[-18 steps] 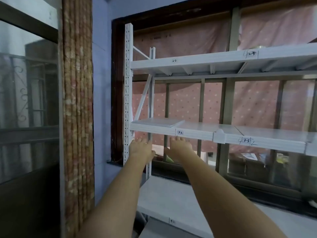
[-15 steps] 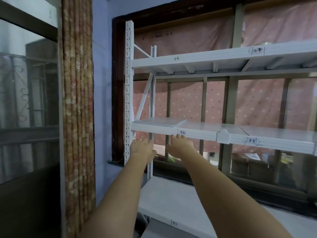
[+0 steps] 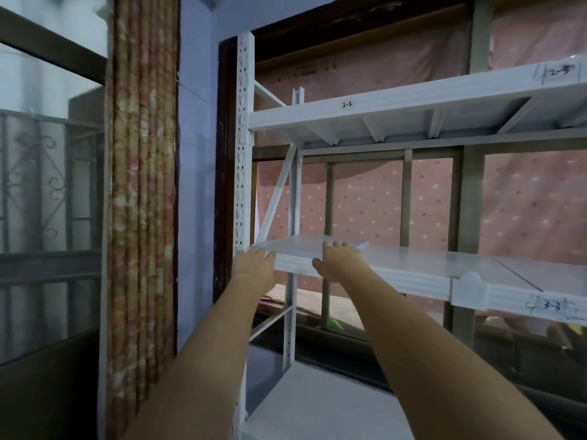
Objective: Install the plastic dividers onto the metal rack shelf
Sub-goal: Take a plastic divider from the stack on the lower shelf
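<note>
- Head view: a white metal rack [image 3: 244, 154] stands against a curtained window, and both bare arms reach up to its middle shelf [image 3: 413, 277].
- A thin stack of pale, translucent dividers [image 3: 298, 247] lies flat on the left end of that shelf, just beside the perforated upright.
- The left hand [image 3: 254, 265] is at the stack's front left corner, fingers curled up against the edge; whether it truly grips the sheets or only touches them I cannot tell.
- The right hand [image 3: 338, 262] has fingers hooked over the stack's front edge, thumb beneath the shelf lip, holding the dividers.
- The stack's long axis appears to run left to right along the shelf, its far right corner pointing toward the window and jutting up slightly.
- Handling, as a judgement: the sheets look light, thin and smooth, probably flexible, so they may slide over each other or sag if lifted at one end.
- Best hold seems to be both hands spread along the front edge, pinching top and underside together.
- More sheets already lie flat on the shelf to the right.
</note>
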The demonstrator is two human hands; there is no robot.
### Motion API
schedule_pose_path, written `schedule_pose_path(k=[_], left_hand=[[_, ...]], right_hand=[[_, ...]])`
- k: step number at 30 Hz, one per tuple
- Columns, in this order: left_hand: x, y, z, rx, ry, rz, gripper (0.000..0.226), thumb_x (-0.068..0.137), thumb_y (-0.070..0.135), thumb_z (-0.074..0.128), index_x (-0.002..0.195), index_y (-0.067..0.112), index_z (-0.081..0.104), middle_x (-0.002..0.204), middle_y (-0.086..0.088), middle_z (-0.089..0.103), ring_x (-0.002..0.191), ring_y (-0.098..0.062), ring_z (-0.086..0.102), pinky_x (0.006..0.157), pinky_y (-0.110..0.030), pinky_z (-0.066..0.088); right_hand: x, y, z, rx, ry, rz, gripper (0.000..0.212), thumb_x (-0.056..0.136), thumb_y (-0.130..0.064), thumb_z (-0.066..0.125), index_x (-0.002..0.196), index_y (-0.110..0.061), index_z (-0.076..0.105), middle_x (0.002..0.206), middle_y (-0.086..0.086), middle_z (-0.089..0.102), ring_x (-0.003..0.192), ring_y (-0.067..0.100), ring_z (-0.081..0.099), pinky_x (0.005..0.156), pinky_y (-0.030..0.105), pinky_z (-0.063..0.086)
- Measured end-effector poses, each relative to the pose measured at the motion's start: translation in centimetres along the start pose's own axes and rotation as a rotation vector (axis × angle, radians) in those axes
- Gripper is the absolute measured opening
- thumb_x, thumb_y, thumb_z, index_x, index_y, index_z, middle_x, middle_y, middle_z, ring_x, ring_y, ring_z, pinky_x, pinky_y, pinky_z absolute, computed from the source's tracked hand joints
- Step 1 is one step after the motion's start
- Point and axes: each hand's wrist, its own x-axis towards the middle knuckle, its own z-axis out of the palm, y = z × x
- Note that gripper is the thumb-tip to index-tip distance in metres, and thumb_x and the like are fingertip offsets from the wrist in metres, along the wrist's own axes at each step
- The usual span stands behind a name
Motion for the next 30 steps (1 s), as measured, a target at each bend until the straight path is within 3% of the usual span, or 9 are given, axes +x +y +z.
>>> schedule_pose_path(k=[10,16,30], left_hand=[[7.3,0.0,4.5,-0.027,0.024,0.044,0.052,0.099,0.040,0.032,0.146,0.017,0.030,0.146,-0.008,0.037,0.134,-0.025,0.034,0.108,-0.040,0.032],[12.8,-2.8,7.1,0.071,0.059,0.102,0.049,0.099,0.037,0.029,0.143,0.015,0.034,0.140,-0.008,0.043,0.126,-0.024,0.040,0.101,-0.038,0.035],[24.0,-6.1,11.3,-0.005,0.155,0.296,0.047,0.097,0.035,0.031,0.139,0.015,0.039,0.134,-0.009,0.048,0.121,-0.024,0.044,0.092,-0.035,0.039]], right_hand=[[8.7,-1.0,4.6,-0.045,-0.021,0.008,0.053,0.103,-0.041,0.029,0.147,-0.011,0.031,0.148,0.013,0.038,0.133,0.030,0.038,0.105,0.042,0.036],[13.3,-2.7,6.0,-0.069,-0.016,0.027,0.054,0.104,-0.042,0.027,0.149,-0.011,0.028,0.152,0.013,0.035,0.136,0.031,0.036,0.108,0.043,0.033],[20.8,-3.7,7.0,-0.115,-0.068,0.321,0.058,0.104,-0.044,0.024,0.151,-0.010,0.027,0.155,0.013,0.030,0.141,0.030,0.031,0.111,0.042,0.027]])
